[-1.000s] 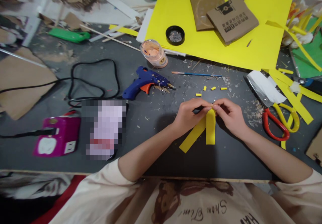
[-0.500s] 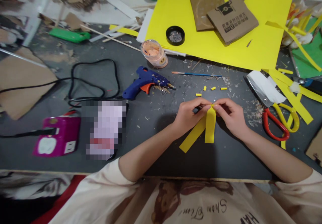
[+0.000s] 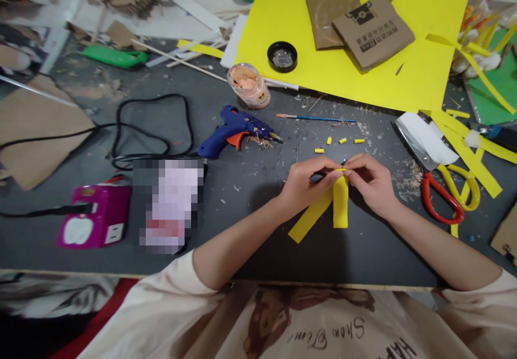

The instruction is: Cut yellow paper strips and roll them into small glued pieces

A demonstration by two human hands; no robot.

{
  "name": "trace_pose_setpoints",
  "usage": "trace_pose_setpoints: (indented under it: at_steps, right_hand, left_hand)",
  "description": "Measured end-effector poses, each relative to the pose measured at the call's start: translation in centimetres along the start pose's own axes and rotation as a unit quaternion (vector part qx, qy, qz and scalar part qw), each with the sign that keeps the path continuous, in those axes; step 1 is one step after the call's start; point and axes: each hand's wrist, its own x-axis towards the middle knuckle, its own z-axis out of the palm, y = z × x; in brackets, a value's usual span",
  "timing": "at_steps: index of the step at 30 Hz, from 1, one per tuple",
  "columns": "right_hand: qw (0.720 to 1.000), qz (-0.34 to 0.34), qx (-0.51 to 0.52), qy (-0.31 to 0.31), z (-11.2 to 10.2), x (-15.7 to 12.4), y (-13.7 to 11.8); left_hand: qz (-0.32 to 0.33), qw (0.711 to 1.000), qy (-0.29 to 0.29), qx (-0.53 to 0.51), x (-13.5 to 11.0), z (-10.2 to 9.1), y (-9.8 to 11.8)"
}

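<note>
Between my two hands a yellow paper strip (image 3: 341,203) is pinched at its upper end and hangs down toward me. My left hand (image 3: 309,181) is closed on it from the left, thumb and fingertips together. From the right, my right hand (image 3: 371,181) pinches the same end with its thumb and forefinger. Another yellow length (image 3: 311,219) slants down to the left under my left hand; whether it joins the hanging part is hidden. Just beyond my fingers lie several small yellow rolls (image 3: 343,140). A thin blue paintbrush (image 3: 319,118) rests farther back.
Left of my hands are a blue glue gun (image 3: 238,133), a blurred-out phone (image 3: 173,203) and a purple box (image 3: 97,216). An open paint jar (image 3: 248,87) stands behind. Scissors (image 3: 442,192) and yellow strips (image 3: 468,154) lie right. Yellow sheets (image 3: 291,20) cover the back.
The hanging end of the strip has shifted slightly to the right and turned a little straighter. Both hands keep their pinch in nearly the same place.
</note>
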Motion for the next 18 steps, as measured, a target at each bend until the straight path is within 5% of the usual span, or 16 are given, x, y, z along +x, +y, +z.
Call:
trace_pose_setpoints:
  at_steps: [9, 18]
  right_hand:
    - [0.999, -0.04, -0.013, 0.007, 0.09, 0.02, 0.02]
    - [0.999, 0.04, 0.022, -0.014, 0.04, 0.04, -0.45]
  left_hand:
    - [-0.037, 0.999, -0.014, 0.001, -0.09, 0.16, -0.37]
    - [-0.002, 0.998, 0.003, 0.06, -0.33, 0.22, -0.2]
